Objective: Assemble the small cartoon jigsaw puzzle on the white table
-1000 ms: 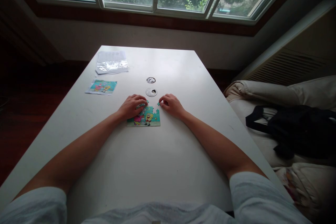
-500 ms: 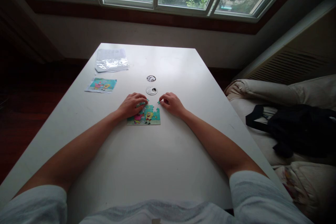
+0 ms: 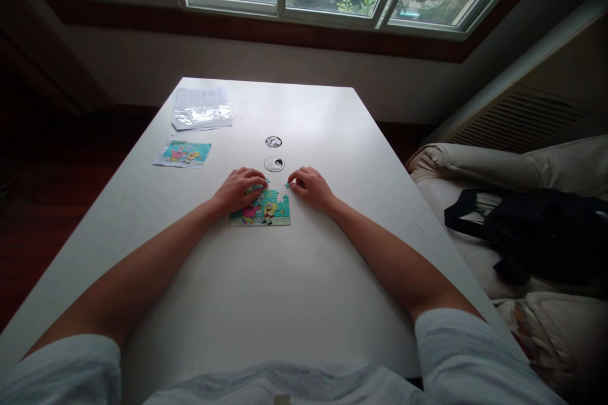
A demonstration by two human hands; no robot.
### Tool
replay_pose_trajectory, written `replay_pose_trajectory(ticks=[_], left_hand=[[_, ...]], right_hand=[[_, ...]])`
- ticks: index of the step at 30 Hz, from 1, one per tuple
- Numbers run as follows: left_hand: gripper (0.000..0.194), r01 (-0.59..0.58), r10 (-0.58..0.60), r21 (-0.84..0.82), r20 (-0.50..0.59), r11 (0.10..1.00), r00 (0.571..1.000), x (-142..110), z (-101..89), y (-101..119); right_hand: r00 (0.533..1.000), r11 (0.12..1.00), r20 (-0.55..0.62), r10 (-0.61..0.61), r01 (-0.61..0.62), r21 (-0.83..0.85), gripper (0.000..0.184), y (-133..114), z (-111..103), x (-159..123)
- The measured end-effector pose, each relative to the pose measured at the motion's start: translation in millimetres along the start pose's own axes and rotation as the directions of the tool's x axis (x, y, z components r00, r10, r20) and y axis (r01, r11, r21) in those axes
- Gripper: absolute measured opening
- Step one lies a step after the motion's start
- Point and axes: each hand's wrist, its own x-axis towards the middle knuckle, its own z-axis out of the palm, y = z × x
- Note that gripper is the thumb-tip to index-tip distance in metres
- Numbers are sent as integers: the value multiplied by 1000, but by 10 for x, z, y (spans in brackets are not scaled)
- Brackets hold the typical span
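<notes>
A small cartoon jigsaw puzzle, mostly teal, lies partly assembled in the middle of the white table. My left hand rests on its upper left part with fingers curled, pressing on the pieces. My right hand sits just right of the puzzle's top corner, its fingertips pinched on a small teal puzzle piece held at the table surface.
A printed picture card lies at the left, with a clear plastic bag on paper behind it. Two round cable holes sit beyond the puzzle. A black bag lies on a light sofa at right. Windows run along the back.
Hands and puzzle hold the same pose. Between the oldest frame and the later ones only the view shifted slightly.
</notes>
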Motion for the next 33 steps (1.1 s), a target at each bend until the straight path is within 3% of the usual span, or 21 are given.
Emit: replay_pose_trajectory(ticks=[33], left_hand=[[27,6,-6,-10,4,1000,1000,0,-3,0]], right_hand=[[1000,1000,-1,-1,1,-4,10,4,3,0]])
